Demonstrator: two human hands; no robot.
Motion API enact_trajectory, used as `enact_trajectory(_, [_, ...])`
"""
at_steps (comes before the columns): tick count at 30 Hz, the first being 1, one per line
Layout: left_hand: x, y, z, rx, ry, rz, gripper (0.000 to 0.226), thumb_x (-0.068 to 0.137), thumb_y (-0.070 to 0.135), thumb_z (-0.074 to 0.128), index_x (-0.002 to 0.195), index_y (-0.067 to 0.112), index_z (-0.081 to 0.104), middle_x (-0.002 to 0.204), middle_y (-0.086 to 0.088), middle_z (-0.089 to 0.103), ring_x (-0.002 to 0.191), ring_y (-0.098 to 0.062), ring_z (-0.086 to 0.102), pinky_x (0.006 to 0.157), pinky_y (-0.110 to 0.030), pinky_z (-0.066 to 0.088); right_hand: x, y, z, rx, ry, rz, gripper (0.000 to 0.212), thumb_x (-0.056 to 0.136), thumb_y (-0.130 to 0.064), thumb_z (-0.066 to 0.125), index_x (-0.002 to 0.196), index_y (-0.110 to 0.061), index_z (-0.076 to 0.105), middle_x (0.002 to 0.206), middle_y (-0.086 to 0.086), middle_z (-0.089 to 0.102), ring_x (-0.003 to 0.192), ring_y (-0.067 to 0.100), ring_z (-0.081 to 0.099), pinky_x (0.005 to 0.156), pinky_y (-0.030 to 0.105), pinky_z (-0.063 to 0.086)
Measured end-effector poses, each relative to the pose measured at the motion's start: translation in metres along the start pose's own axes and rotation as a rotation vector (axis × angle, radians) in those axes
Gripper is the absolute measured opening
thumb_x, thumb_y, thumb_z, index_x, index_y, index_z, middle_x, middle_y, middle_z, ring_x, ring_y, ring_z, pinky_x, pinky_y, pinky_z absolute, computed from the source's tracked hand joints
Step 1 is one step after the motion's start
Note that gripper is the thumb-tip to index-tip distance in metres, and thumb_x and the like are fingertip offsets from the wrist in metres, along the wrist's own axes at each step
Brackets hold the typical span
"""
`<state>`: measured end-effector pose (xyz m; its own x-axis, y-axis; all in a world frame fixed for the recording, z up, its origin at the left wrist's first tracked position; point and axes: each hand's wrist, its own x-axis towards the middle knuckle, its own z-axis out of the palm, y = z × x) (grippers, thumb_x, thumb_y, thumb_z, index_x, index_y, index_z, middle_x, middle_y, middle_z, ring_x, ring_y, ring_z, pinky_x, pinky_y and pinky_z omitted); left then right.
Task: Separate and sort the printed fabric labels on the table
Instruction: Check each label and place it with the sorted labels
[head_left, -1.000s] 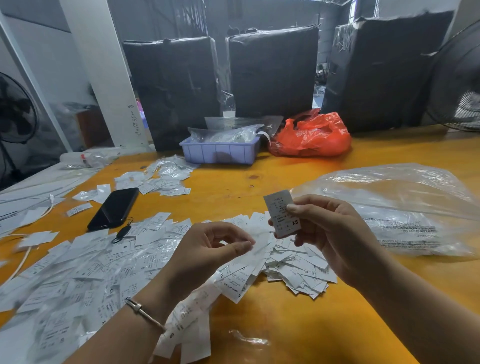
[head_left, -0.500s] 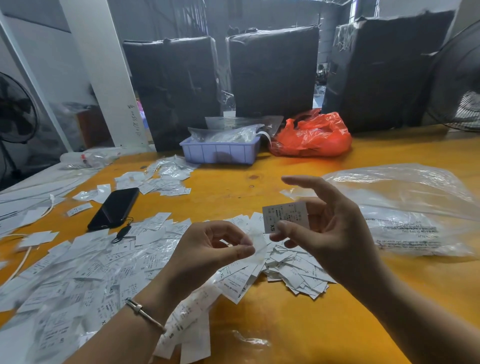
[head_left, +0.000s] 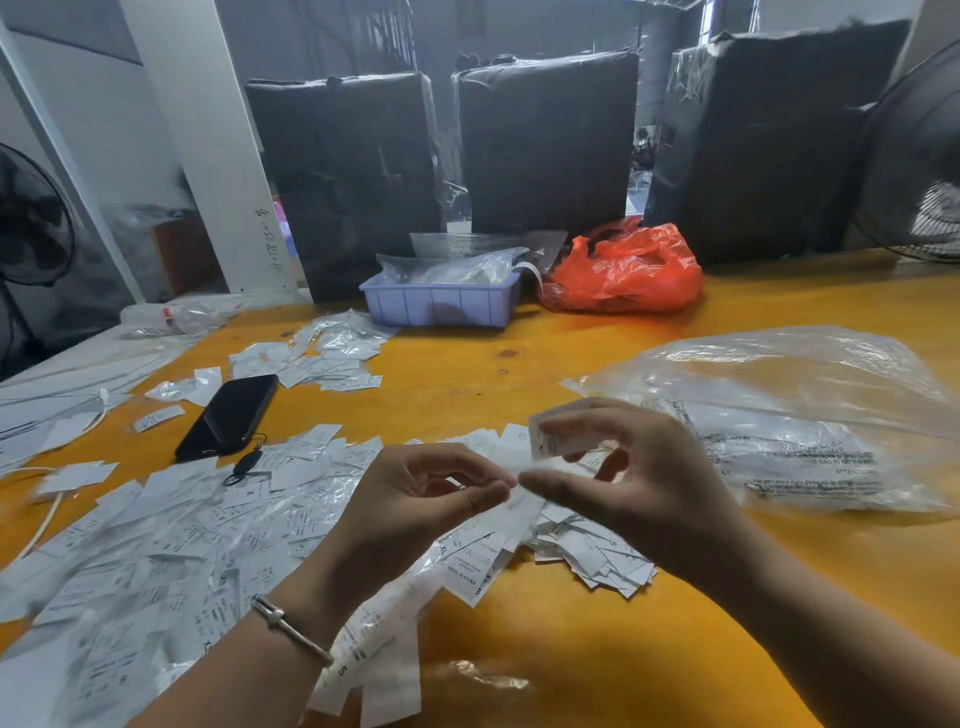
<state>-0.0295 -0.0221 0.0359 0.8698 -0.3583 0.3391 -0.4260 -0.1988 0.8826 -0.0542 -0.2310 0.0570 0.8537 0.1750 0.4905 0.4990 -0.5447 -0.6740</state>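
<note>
Orange-yellow worktable (head_left: 597, 649) seen from the wearer's head, read left to right with the black smartphone (head_left: 228, 415) as landmark. Left of the phone, white strips and a white cable (head_left: 36, 525) lie along the table edge. A small dark tag (head_left: 248, 464) on a cord lies just below the phone. Above and right of the phone sits a small scatter of printed fabric labels (head_left: 327, 353); farther back stands a lilac plastic tray (head_left: 441, 306) filled with clear bags. Below and right of the phone, the main heap of loose labels (head_left: 171, 540) spreads across the near table toward the viewer.

The left hand (head_left: 415, 509), a metal bangle (head_left: 291, 629) on its wrist, hovers over that heap with thumb and forefinger pinched together at the tips; whether a label lies between them cannot be told because of blur. Just right of it, the two almost touching, the right hand (head_left: 644, 478) pinches a single label (head_left: 558, 434) between curled fingers and thumb, held above the table; the label is motion-blurred and its print unreadable. Under the right hand lies a smaller pile of labels (head_left: 597, 561). Far right of the phone are a red plastic bag (head_left: 623, 270) at the back and a large clear plastic bag (head_left: 789, 421) with printed warning text.
</note>
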Motion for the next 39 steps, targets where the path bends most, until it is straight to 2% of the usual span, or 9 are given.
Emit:
enact_trajectory(2, [-0.001, 0.001, 0.0, -0.02, -0.009, 0.012, 0.016, 0.075, 0.02, 0.075, 0.086, 0.008, 0.078, 0.084, -0.009, 0.074, 0.085, -0.027, 0.069, 0.078, -0.038, 0.056, 0.001, -0.001, 0.003, 0.055, -0.137, 0.049, 0.051, 0.066, -0.059, 0.068, 0.101, -0.021, 0.073, 0.095, -0.012, 0.071, 0.087, -0.001, 0.064, 0.071, 0.023, 0.054])
enact_trajectory(6, [-0.001, 0.002, -0.002, 0.01, -0.041, -0.001, 0.011, 0.077, 0.017, 0.08, 0.082, 0.008, 0.076, 0.082, -0.008, 0.073, 0.085, -0.027, 0.069, 0.079, -0.04, 0.056, 0.004, 0.004, 0.006, 0.222, -0.087, 0.003, 0.006, 0.078, -0.025, 0.075, 0.074, -0.02, 0.075, 0.072, -0.015, 0.071, 0.068, 0.001, 0.065, 0.06, 0.02, 0.05])
enact_trajectory(14, [-0.001, -0.002, 0.002, 0.26, -0.095, 0.064, 0.01, 0.079, 0.025, 0.077, 0.08, 0.015, 0.077, 0.076, 0.005, 0.074, 0.073, -0.011, 0.068, 0.066, -0.024, 0.053, 0.002, 0.007, 0.011, 0.085, -0.142, -0.065, 0.004, 0.08, -0.017, 0.074, 0.078, -0.019, 0.077, 0.072, -0.02, 0.067, 0.067, -0.003, 0.062, 0.059, 0.012, 0.044])
enact_trajectory(20, [-0.001, -0.004, -0.001, 0.248, -0.058, 0.077, 0.019, 0.074, 0.035, 0.076, 0.077, 0.016, 0.077, 0.076, 0.006, 0.074, 0.072, -0.014, 0.068, 0.065, -0.025, 0.055, 0.0, -0.001, -0.006, 0.216, 0.192, -0.155, 0.037, 0.081, 0.002, 0.07, 0.107, -0.024, 0.069, 0.086, -0.007, 0.072, 0.074, 0.007, 0.068, 0.072, 0.018, 0.053])
enact_trajectory(23, [-0.001, -0.003, 0.0, 0.249, -0.064, 0.095, 0.02, 0.074, 0.035, 0.076, 0.078, 0.016, 0.077, 0.077, 0.005, 0.074, 0.074, -0.015, 0.068, 0.067, -0.029, 0.057, -0.002, -0.006, -0.008, 0.239, 0.187, -0.197, 0.048, 0.077, -0.002, 0.074, 0.117, -0.025, 0.06, 0.089, -0.005, 0.073, 0.077, 0.004, 0.07, 0.075, 0.014, 0.053])
enact_trajectory(28, [-0.002, -0.003, 0.001, 0.25, -0.047, 0.099, 0.014, 0.074, 0.034, 0.078, 0.074, 0.021, 0.076, 0.076, 0.007, 0.074, 0.073, -0.012, 0.068, 0.066, -0.024, 0.054, -0.006, -0.009, -0.001, 0.192, 0.14, -0.18, 0.036, 0.075, -0.002, 0.078, 0.101, -0.022, 0.064, 0.083, -0.006, 0.073, 0.073, 0.008, 0.07, 0.071, 0.025, 0.056])
enact_trajectory(32, [-0.001, -0.001, 0.003, 0.244, -0.06, 0.117, 0.014, 0.076, 0.035, 0.074, 0.077, 0.021, 0.077, 0.076, 0.009, 0.074, 0.073, -0.012, 0.069, 0.066, -0.02, 0.053, -0.007, -0.007, 0.003, 0.072, 0.207, -0.241, 0.044, 0.078, -0.003, 0.075, 0.111, -0.029, 0.064, 0.075, 0.0, 0.071, 0.067, 0.013, 0.068, 0.064, 0.027, 0.054])
enact_trajectory(35, [-0.001, -0.001, 0.003, 0.237, -0.067, 0.137, 0.02, 0.078, 0.033, 0.072, 0.081, 0.014, 0.079, 0.077, 0.007, 0.075, 0.073, -0.012, 0.069, 0.066, -0.021, 0.053, -0.004, -0.005, 0.001, -0.021, 0.288, -0.282, 0.032, 0.082, -0.006, 0.065, 0.109, -0.022, 0.07, 0.079, -0.004, 0.071, 0.063, 0.011, 0.065, 0.058, 0.025, 0.052])
enact_trajectory(39, [-0.001, -0.001, 0.003, 0.22, -0.042, 0.174, 0.023, 0.079, 0.031, 0.071, 0.084, 0.011, 0.079, 0.077, 0.005, 0.075, 0.071, -0.011, 0.068, 0.064, -0.02, 0.05, -0.001, -0.004, -0.002, -0.045, 0.065, -0.172, 0.025, 0.082, -0.04, 0.069, 0.092, -0.019, 0.076, 0.084, -0.014, 0.071, 0.074, 0.002, 0.064, 0.059, 0.017, 0.047])
